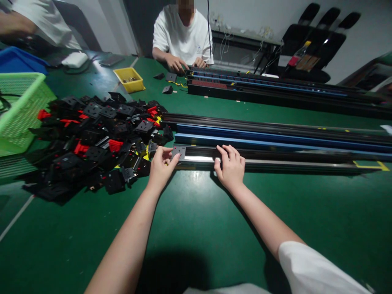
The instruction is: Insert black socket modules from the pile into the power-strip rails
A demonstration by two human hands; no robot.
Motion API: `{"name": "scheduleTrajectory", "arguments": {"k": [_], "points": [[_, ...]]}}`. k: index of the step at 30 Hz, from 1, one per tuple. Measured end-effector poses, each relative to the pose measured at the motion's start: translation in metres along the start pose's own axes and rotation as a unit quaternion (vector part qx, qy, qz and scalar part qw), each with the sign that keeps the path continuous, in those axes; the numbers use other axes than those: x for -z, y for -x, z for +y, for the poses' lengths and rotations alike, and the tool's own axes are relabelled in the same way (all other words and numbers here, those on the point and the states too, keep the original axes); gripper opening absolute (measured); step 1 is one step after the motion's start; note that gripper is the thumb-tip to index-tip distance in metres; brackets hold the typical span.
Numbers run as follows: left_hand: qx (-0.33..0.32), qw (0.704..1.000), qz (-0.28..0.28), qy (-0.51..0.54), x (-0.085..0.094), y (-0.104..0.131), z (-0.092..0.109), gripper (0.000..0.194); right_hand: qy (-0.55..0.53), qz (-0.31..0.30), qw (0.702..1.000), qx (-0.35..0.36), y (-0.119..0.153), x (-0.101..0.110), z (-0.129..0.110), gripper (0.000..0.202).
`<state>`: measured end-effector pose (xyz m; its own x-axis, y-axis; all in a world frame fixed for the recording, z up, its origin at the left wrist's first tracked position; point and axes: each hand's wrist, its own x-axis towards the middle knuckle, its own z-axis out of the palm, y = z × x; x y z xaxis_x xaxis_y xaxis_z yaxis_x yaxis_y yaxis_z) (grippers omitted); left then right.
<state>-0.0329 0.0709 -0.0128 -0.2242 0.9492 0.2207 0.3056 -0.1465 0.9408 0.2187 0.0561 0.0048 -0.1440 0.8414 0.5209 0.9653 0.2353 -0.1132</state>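
Note:
My left hand [163, 166] grips a black socket module [179, 152] between thumb and fingers, at the left end of a long black rail [275, 166]. The module's face with its slots points up, and it lies in line with the rail's channel. My right hand [230, 166] rests on the same rail a little further right, fingers spread over its far edge and thumb at the near side. Between the two hands a shiny strip [200, 158] of the rail shows. Just left of my left hand lies a heap of black and red socket modules [101, 134].
Blue rails [245, 141] and another black rail [232, 120] lie behind. Across the green table [196, 228] a co-worker [186, 36] handles further rails [275, 92]. A yellow tray [128, 79] of small parts and a green basket [23, 118] stand left. Another person's arm [18, 24] shows upper left.

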Motion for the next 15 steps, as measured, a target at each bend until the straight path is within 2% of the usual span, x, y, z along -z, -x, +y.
{"name": "scheduleTrajectory", "arguments": {"k": [5, 9, 11, 15], "points": [[-0.014, 1.0, -0.026, 0.004, 0.001, 0.001, 0.003, 0.036, -0.004, 0.006, 1.0, 0.0, 0.0, -0.001, 0.001, 0.045], [-0.049, 0.997, -0.061, -0.021, 0.001, 0.001, 0.008, 0.029, -0.015, 0.0, 1.0, -0.001, 0.002, 0.001, 0.001, 0.048], [-0.066, 0.994, -0.076, -0.031, 0.002, 0.001, 0.01, 0.028, -0.035, -0.013, 0.999, 0.038, 0.004, 0.001, -0.005, 0.056], [-0.1, 0.99, -0.094, -0.031, 0.003, 0.001, 0.013, 0.028, -0.086, -0.066, 0.979, 0.175, 0.006, -0.001, -0.032, 0.073]]}}
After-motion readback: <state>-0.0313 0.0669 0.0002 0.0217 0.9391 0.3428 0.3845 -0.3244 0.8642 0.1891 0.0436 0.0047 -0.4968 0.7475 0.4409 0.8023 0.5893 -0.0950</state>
